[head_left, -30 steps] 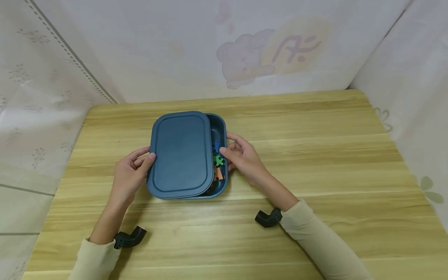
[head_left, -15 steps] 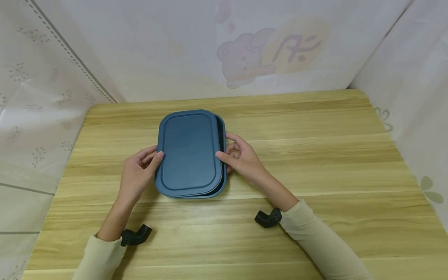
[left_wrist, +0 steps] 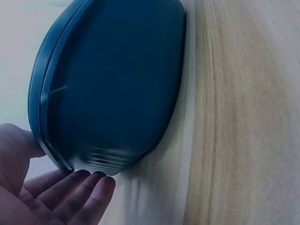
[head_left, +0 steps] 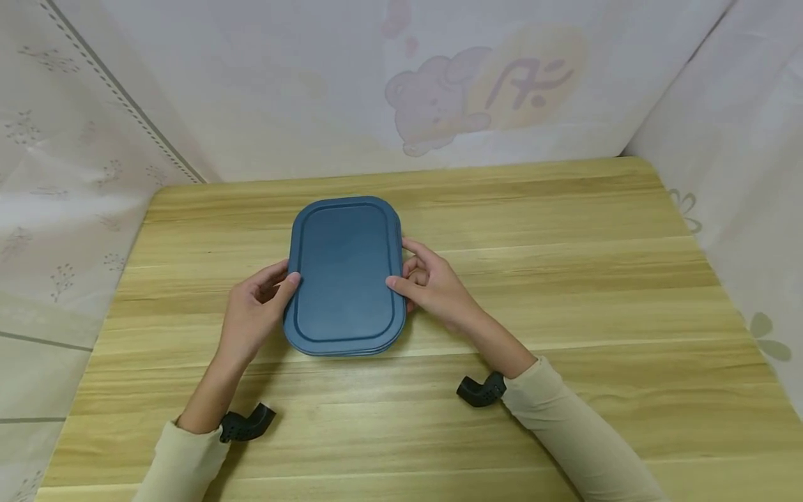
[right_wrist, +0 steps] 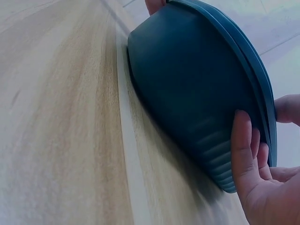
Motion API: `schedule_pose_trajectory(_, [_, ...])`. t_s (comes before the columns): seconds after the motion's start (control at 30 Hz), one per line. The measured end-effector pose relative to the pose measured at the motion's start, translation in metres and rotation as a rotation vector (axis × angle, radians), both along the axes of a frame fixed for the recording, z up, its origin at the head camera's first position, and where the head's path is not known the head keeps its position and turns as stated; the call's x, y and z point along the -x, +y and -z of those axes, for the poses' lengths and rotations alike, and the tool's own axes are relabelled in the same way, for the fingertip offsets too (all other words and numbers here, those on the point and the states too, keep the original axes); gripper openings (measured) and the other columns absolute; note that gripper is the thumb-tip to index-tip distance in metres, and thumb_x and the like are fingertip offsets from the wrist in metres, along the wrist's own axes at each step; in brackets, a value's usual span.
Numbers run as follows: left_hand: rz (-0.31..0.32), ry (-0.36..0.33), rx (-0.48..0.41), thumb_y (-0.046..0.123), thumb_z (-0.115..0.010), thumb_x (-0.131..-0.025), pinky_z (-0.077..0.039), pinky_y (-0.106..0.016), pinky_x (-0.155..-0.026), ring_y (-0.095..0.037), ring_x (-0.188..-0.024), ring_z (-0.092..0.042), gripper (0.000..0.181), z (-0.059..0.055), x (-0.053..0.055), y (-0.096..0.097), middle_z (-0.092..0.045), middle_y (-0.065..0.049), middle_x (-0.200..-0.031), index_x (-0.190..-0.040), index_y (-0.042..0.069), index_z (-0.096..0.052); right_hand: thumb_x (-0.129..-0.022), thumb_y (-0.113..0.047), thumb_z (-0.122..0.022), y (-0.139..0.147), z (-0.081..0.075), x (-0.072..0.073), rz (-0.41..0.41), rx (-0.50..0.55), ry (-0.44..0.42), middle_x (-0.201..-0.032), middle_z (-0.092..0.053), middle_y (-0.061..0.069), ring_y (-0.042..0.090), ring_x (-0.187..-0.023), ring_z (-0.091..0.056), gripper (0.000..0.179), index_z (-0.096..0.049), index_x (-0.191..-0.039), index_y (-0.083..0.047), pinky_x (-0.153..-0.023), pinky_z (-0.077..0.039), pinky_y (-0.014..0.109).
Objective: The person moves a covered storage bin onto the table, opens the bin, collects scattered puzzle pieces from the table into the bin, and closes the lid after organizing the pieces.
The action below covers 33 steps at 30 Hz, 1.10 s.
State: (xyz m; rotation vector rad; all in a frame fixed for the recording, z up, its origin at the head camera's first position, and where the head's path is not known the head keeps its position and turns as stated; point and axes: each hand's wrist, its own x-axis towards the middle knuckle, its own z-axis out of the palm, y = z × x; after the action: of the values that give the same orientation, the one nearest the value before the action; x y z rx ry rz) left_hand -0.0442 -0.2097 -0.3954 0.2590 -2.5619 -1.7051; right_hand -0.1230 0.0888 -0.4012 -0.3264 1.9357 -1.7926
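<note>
A dark blue rectangular lid [head_left: 348,272] lies over a matching blue box [right_wrist: 183,70] on the table, nearly lined up with its rim. At its left edge my left hand [head_left: 252,317] pinches the lid, thumb on top and fingers below the rim. Opposite, my right hand [head_left: 439,289] holds the right side, its thumb on the lid and its fingers against the box's ribbed wall. A thin seam between lid and box shows in both wrist views. What lies inside the box is covered.
The wood-grain table [head_left: 564,265] extends widely to the right and in front of the box. A pale printed curtain [head_left: 282,90] hangs behind it. Each wrist carries a black camera mount [head_left: 482,390].
My left hand has moved right with the lid, covering the strip of box where blue, green and orange puzzle pieces showed. The right thumb has come onto the lid's edge.
</note>
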Motion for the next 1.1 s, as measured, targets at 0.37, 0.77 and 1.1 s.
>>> schedule_pose_trajectory(0.37, [0.014, 0.028, 0.015, 0.038, -0.066, -0.106, -0.059, -0.012, -0.084, 0.01, -0.106, -0.068, 0.046, 0.005, -0.002, 0.001, -0.07, -0.012, -0.141, -0.145, 0.012, -0.066, -0.103, -0.021, -0.071, 0.004, -0.001, -0.007, -0.029, -0.047, 0.011, -0.102, -0.058, 0.008, 0.015, -0.074, -0.065, 0.078, -0.029, -0.168, -0.018, -0.062, -0.062, 0.033])
schedule_pose_trajectory(0.77, [-0.024, 0.005, 0.023, 0.038, -0.068, -0.104, -0.056, -0.009, -0.083, -0.001, -0.1, -0.07, 0.042, 0.007, -0.005, 0.006, -0.073, -0.012, -0.13, -0.135, 0.009, -0.071, -0.106, -0.028, -0.067, 0.004, -0.005, -0.024, -0.002, -0.186, 0.149, -0.112, -0.061, 0.012, 0.021, -0.071, -0.066, 0.076, -0.026, -0.169, -0.016, -0.068, -0.063, 0.037])
schedule_pose_trajectory(1.1, [0.057, 0.097, 0.191, 0.03, -0.057, -0.111, -0.053, -0.05, -0.112, -0.039, -0.143, -0.055, 0.06, 0.001, -0.011, 0.01, -0.053, -0.022, -0.155, -0.162, 0.005, -0.038, -0.109, -0.038, -0.055, -0.008, -0.017, -0.044, 0.011, -0.433, 0.459, -0.164, -0.034, 0.015, 0.031, -0.144, -0.049, 0.074, -0.02, -0.17, -0.016, -0.117, -0.047, 0.055])
